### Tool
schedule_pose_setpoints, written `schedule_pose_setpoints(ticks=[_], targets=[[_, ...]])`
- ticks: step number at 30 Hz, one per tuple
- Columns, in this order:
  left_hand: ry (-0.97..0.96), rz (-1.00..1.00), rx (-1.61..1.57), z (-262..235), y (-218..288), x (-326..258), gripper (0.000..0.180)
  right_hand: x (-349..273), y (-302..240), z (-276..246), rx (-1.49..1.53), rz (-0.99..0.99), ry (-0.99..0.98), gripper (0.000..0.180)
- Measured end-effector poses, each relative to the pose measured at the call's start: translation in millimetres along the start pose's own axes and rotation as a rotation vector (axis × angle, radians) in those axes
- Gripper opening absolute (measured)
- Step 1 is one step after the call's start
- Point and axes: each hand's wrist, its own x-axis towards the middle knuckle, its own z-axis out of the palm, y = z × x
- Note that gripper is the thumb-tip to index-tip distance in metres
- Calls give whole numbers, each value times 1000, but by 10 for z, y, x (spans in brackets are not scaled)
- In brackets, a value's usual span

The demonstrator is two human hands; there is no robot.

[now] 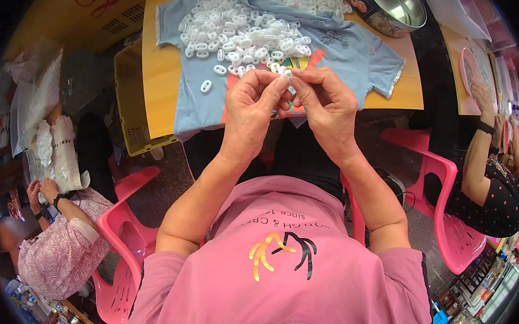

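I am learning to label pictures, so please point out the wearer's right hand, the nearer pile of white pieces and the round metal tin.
Right hand point(331, 104), head view: middle of the hand.
Nearer pile of white pieces point(238, 34), head view: its middle.
Round metal tin point(403, 7), head view: silvery inside.

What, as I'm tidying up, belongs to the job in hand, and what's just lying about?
Seemingly in the job:
small white piece, between left hand and right hand
loose white pieces, heaped ahead
blue shirt under them

Apparently just about:
round metal tin, far right
yellow crate, left
pink chairs, both sides
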Motion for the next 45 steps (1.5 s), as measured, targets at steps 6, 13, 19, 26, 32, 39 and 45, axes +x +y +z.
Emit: schedule_pose_setpoints(ticks=[6, 13, 19, 26, 32, 39, 45], targets=[[-65, 154, 207, -34, 53, -9, 15, 94, -47, -75, 428, 272, -52, 21], [-264, 380, 262, -88, -5, 1, 33, 76, -175, -23, 743, 436, -138, 51], [-328, 239, -19, -92, -37, -83, 33, -15, -216, 57, 788, 443, -161, 65], [-313, 322, -10, -121, -58, -101, 24, -68, -252, 91, 760, 368, -165, 69], [-323, 229, 31, -204, 128, -130, 24, -29, -237, 67, 706, 429, -190, 63], [295, 450, 582, -1236, 728, 23, 29, 256, 21, -213, -269, 30, -112, 17], [640, 519, 1202, -2241, 925, 128, 48, 366, 195, -169, -615, -243, -123, 10]])
